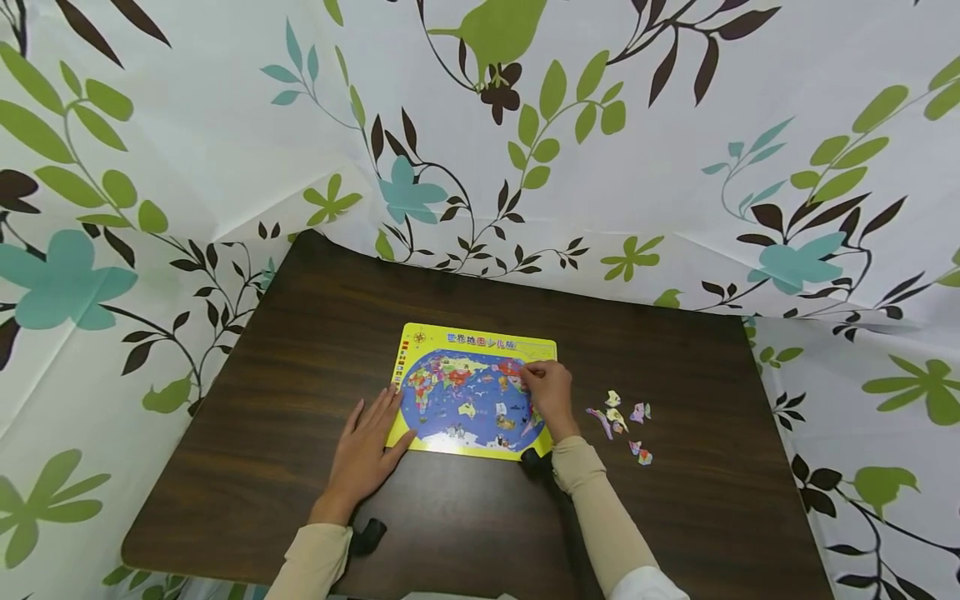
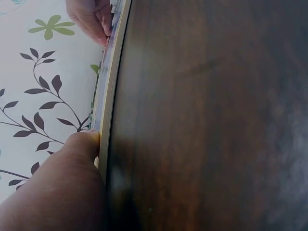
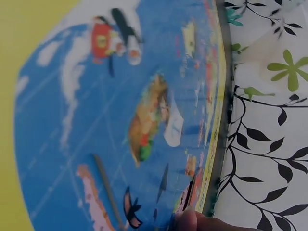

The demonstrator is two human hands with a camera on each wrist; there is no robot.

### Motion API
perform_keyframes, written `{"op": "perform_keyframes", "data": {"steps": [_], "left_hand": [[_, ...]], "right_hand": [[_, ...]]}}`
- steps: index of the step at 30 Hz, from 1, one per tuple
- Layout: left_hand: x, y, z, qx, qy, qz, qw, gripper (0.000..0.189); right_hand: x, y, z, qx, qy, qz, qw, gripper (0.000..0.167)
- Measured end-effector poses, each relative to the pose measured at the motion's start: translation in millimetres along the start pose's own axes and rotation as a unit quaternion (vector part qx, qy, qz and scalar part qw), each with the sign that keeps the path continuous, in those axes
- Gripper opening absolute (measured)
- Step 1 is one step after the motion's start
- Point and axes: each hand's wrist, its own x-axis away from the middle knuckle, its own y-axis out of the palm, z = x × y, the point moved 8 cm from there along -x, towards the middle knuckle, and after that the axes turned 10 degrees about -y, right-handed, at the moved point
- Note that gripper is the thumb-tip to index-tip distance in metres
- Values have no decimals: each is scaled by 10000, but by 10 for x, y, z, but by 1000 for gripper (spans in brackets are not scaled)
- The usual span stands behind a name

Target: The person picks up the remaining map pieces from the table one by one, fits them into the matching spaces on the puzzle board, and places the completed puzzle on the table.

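Note:
A yellow-bordered world map puzzle board [image 1: 480,451] lies flat on the dark wooden table, its blue ocean area filled with colourful land shapes. My left hand [image 1: 367,454] rests along the board's left edge, fingers spread and thumb by the lower border. In the left wrist view its thumb [image 2: 83,144] touches the board's side. Over the upper right of the map, my right hand [image 1: 550,396] pinches a small puzzle piece [image 3: 190,194] close to the board's surface. The fingers mostly hide that piece.
Several loose puzzle pieces [image 1: 613,417] are scattered on the table [image 1: 697,500] to the right of the board. A patterned cloth [image 1: 585,183] with leaves and flowers hangs behind the table and down its sides. Black straps with small devices sit at both wrists.

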Motion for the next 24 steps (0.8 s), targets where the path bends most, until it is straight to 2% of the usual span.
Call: {"op": "perform_keyframes", "data": {"steps": [3, 7, 10, 14, 19, 24], "left_hand": [[3, 9, 5, 35, 16, 3, 10000, 78], [8, 24, 11, 22, 20, -5, 10000, 78], [12, 33, 15, 11, 22, -8, 10000, 77], [19, 41, 26, 54, 48, -25, 10000, 77], [24, 48, 44, 101, 85, -56, 9999, 76], [15, -45, 45, 112, 240, 327, 9991, 75]], "right_hand": [[20, 28, 10, 19, -94, -90, 9999, 21], [42, 41, -29, 478, -482, -266, 9973, 21], [54, 49, -80, 1004, -846, -362, 9907, 20], [68, 58, -113, 1459, -1038, -384, 9831, 19], [87, 45, -128, 1670, -1090, -346, 9793, 21], [99, -65, -217, 1382, -1269, 48, 9822, 21]]}}
